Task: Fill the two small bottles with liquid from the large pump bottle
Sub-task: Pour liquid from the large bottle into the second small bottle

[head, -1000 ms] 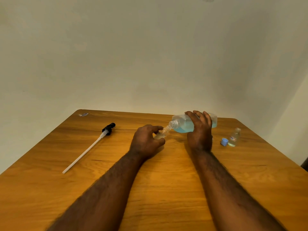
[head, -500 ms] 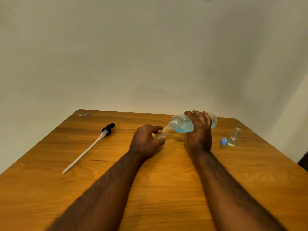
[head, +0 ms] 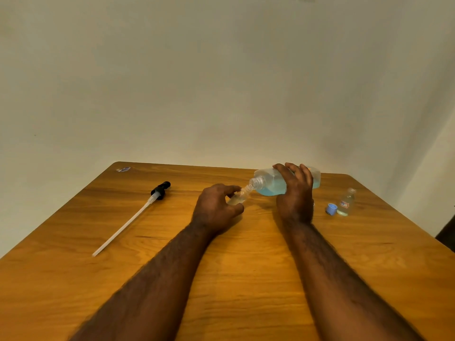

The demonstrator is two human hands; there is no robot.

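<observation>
At mid-table, head view: the right hand (head: 295, 200) gripped the tipped big bottle (head: 270, 185), mouth at the small bottle (head: 237, 198) pinched by the left hand (head: 214, 207) — pouring, I judged; next called for a steady tilt, then the other bottle (head: 346, 203)

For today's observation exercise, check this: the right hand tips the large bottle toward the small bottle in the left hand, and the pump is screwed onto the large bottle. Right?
Not quite: the head view shows the pump lying on the table, apart from the large bottle, whose neck is bare. The rest stands.
</observation>
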